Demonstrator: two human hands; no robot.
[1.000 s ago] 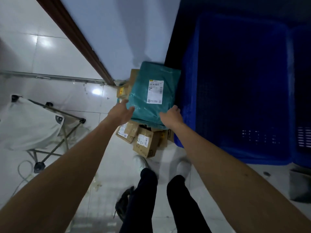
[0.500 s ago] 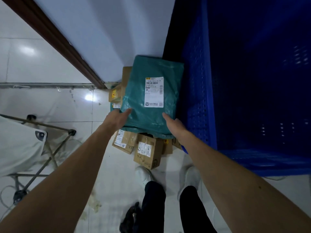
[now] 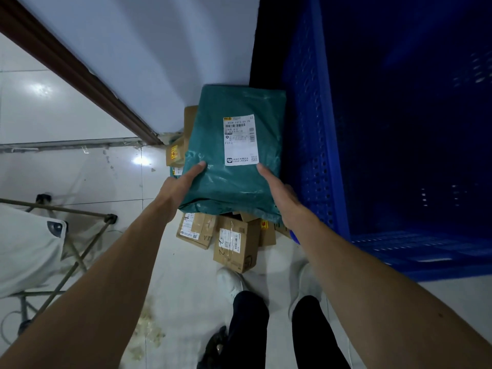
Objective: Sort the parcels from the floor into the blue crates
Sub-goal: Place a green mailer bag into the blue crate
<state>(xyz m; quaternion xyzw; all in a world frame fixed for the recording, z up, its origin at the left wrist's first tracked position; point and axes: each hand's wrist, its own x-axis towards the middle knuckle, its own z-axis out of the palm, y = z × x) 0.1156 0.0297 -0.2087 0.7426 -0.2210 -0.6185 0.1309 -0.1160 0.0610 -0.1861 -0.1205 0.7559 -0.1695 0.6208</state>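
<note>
A teal plastic mailer parcel (image 3: 213,145) with a white shipping label faces up in front of me, held above the floor pile. My left hand (image 3: 179,186) grips its lower left edge, thumb on top. My right hand (image 3: 279,194) grips its lower right corner. Beneath it, several cardboard parcels (image 3: 235,242) lie on the white floor, more of them partly hidden behind the mailer. A large blue crate (image 3: 322,145) with a perforated wall stands directly to the right, its inside dark.
A pale wall with a brown frame (image 3: 80,75) rises behind the pile. A folding stool with white fabric (image 3: 29,246) stands at the left. My shoes (image 3: 231,282) are just before the boxes. Scraps litter the floor (image 3: 149,334).
Both hands have lifted the teal mailer higher and closer to me, thumbs now on its top face. The view has shifted nearer to the blue crate.
</note>
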